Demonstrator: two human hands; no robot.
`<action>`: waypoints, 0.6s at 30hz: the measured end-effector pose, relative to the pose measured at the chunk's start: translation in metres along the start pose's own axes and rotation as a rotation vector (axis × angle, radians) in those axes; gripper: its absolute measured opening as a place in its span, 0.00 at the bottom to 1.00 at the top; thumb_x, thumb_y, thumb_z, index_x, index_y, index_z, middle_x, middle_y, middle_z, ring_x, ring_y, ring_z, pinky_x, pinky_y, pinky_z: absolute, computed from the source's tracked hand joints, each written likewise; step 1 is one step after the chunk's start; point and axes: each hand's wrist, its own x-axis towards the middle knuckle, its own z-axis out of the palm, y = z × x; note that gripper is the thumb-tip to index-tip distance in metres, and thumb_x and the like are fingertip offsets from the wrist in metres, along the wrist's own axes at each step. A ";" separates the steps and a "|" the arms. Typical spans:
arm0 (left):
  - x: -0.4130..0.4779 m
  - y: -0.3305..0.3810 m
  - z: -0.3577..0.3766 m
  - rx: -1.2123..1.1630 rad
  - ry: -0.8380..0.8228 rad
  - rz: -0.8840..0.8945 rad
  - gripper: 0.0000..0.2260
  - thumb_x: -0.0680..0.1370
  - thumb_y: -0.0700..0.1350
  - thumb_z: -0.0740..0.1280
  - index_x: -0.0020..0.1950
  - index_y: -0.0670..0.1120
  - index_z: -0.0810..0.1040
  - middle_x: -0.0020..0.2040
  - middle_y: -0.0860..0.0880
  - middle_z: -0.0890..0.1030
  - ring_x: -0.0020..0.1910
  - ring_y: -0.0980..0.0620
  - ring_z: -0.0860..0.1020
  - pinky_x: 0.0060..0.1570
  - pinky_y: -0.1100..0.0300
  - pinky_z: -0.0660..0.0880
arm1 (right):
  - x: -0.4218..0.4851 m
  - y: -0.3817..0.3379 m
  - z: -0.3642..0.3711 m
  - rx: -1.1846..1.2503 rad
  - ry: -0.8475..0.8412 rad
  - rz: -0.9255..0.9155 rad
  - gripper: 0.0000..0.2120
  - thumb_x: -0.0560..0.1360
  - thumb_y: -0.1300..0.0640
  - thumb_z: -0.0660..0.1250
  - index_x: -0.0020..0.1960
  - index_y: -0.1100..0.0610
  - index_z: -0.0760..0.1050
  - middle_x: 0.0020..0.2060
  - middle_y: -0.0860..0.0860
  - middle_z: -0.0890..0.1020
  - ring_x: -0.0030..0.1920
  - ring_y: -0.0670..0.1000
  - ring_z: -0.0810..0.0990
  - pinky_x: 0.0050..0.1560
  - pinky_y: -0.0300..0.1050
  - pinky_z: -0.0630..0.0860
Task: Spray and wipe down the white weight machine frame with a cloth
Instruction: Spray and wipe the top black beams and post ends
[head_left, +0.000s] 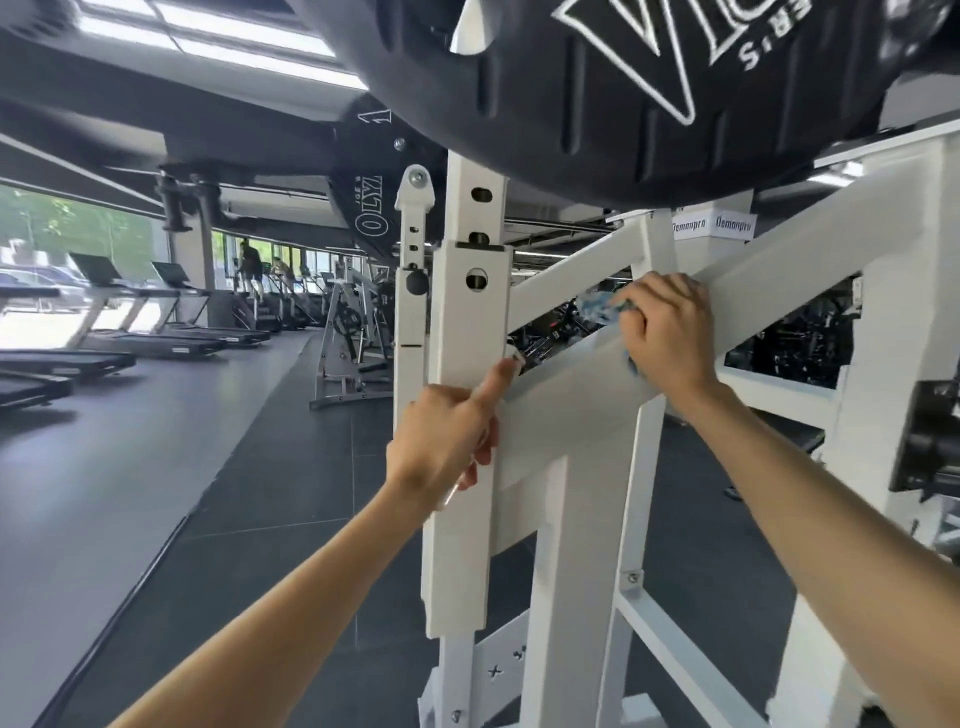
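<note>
While the right hand (670, 338) bunches the blue-and-white cloth (600, 306) in curled fingers (649, 312) against the diagonal beam (805, 260) of the white frame (566, 571) and the left hand (447, 431) curls by the upright post (457, 545), its hold impossible to tell, a hard stroke could slide the cloth off the beam's edge.

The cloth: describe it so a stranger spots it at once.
Find the white weight machine frame under the big black plate. On its diagonal bar, the right hand grips a crumpled cloth: the only blue-and-white patterned thing there.
</note>
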 end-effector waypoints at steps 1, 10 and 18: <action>0.002 0.001 0.009 -0.002 0.014 -0.004 0.30 0.75 0.66 0.64 0.26 0.42 0.75 0.24 0.46 0.76 0.20 0.49 0.70 0.29 0.56 0.72 | 0.000 -0.003 0.002 0.013 0.013 0.026 0.14 0.71 0.59 0.55 0.39 0.59 0.79 0.37 0.54 0.80 0.40 0.58 0.75 0.48 0.51 0.70; 0.015 0.024 0.055 -0.017 0.023 -0.019 0.26 0.75 0.59 0.62 0.24 0.43 0.75 0.23 0.47 0.75 0.21 0.48 0.69 0.29 0.58 0.68 | 0.006 0.023 -0.001 0.048 0.013 -0.127 0.13 0.69 0.59 0.57 0.41 0.60 0.80 0.37 0.53 0.81 0.38 0.57 0.77 0.43 0.47 0.70; 0.006 0.017 0.082 0.155 0.218 0.013 0.24 0.70 0.60 0.57 0.22 0.45 0.71 0.20 0.49 0.73 0.18 0.50 0.67 0.29 0.61 0.68 | 0.024 0.067 -0.009 0.107 0.006 -0.165 0.16 0.70 0.57 0.56 0.43 0.62 0.81 0.39 0.56 0.83 0.39 0.58 0.80 0.44 0.49 0.75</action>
